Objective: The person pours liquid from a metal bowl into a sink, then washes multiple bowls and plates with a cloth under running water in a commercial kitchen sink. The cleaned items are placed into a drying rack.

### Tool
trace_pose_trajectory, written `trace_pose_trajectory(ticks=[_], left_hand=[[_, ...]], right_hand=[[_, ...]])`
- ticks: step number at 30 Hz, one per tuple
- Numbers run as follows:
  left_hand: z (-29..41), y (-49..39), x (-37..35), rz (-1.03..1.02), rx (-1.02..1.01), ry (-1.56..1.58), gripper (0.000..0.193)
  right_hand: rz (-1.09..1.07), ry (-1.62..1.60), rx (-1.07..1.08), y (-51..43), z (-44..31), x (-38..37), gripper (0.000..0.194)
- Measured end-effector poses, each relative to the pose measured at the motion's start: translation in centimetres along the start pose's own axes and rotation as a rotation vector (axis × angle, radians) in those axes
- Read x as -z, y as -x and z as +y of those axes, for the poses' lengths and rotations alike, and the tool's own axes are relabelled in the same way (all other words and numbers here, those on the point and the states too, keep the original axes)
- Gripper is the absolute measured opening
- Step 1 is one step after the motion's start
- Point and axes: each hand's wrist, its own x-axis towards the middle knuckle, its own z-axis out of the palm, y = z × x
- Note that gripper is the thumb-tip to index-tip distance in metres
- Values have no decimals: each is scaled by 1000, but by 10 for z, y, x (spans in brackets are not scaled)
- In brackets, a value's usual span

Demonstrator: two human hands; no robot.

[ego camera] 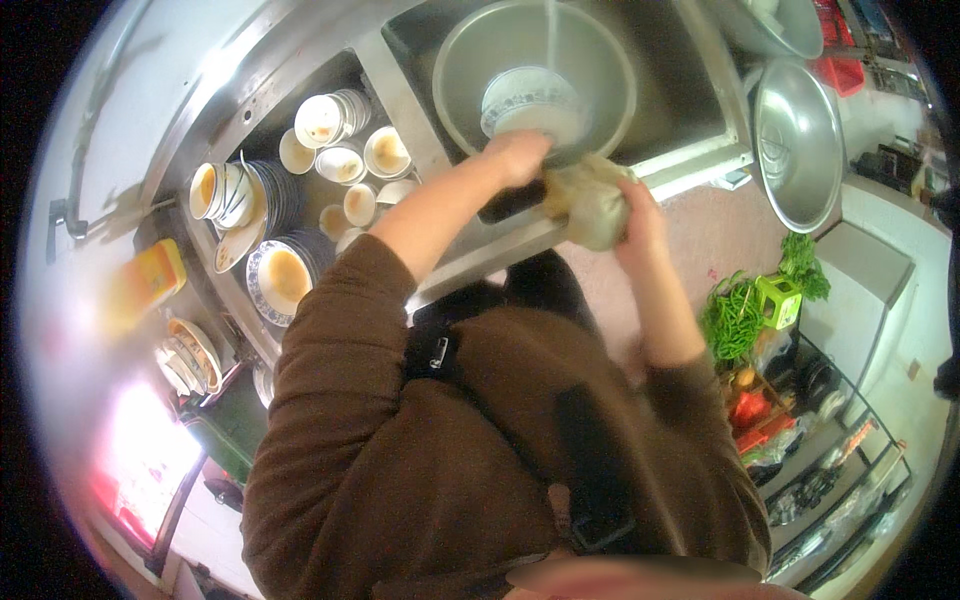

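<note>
A large steel basin [459, 64] stands in the right sink compartment, and a thin stream of water [553, 37] falls into it. Inside the basin, under the stream, is a white bowl with a blue pattern [529, 94]. My left hand [519, 156] reaches over the basin's near rim and grips the bowl's near side; its fingertips are partly hidden. Just right of it, at the sink's front edge, my right hand [641, 217] holds a crumpled greyish-green cloth [595, 206]. The cloth is slightly blurred.
Stacked soiled bowls [319, 120] and plates [281, 277] crowd the left compartment. A yellow container [161, 270] and more bowls [191, 356] stand farther left. Another steel basin [799, 146] is at the right, above green peppers [733, 319] and a wire rack [840, 465].
</note>
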Motion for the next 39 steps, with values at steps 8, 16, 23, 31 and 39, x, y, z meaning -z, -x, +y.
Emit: trace_pose_trajectory(ticks=[8,16,23,31,39], left_hand=[[-48,-131,35,469,357,1815,39],[-38,-157,108,495,224,2314,50],[-111,137,51,758,468,960,31],[-200,463,-59,537,1458,59,34],[-289,480,-73,357,1232,50,41]], right_hand=[[50,-111,90,6,-26,15,45],[-29,-61,53,12,-24,-14,45],[-338,68,-89,17,8,-60,44],[-488,229,-174,48,77,-159,44],[-554,385,-87,94,141,-212,41]])
